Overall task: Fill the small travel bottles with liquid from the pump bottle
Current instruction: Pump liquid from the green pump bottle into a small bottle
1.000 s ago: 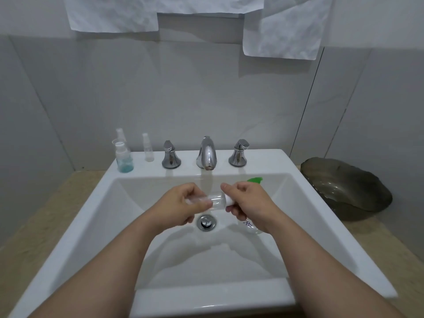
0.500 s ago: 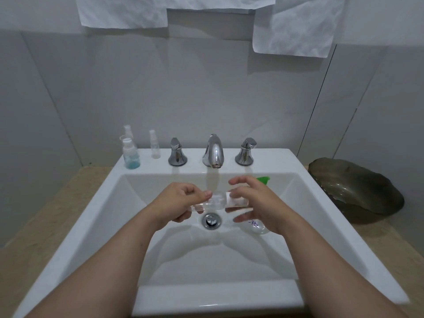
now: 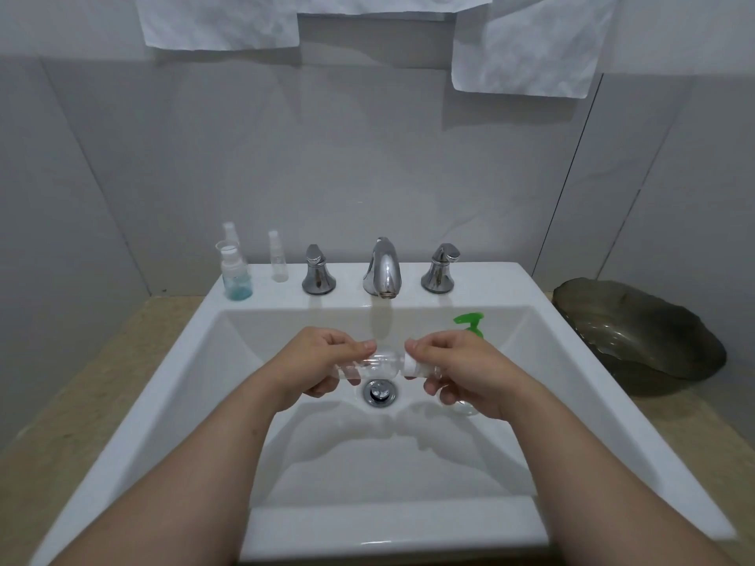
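Observation:
Over the sink basin, my left hand (image 3: 322,361) grips a small clear travel bottle (image 3: 376,363) lying sideways above the drain. My right hand (image 3: 461,365) pinches its white cap end (image 3: 409,365) at the bottle's right end. Behind my right hand the green pump head (image 3: 470,320) of the pump bottle sticks up; its clear body is mostly hidden by my hand. On the sink's back ledge at the left stand a small spray bottle with blue liquid (image 3: 236,275) and a thin clear spray bottle (image 3: 278,259).
The chrome faucet (image 3: 383,271) and two handles (image 3: 318,271) (image 3: 439,269) line the white sink's (image 3: 572,361) back ledge. The drain (image 3: 380,393) lies under the held bottle. A dark glass bowl (image 3: 641,341) sits on the beige counter at the right. Paper sheets hang on the wall.
The white cap end has come a little apart from the clear bottle body as my right hand worked on it. The camera view has shifted slightly.

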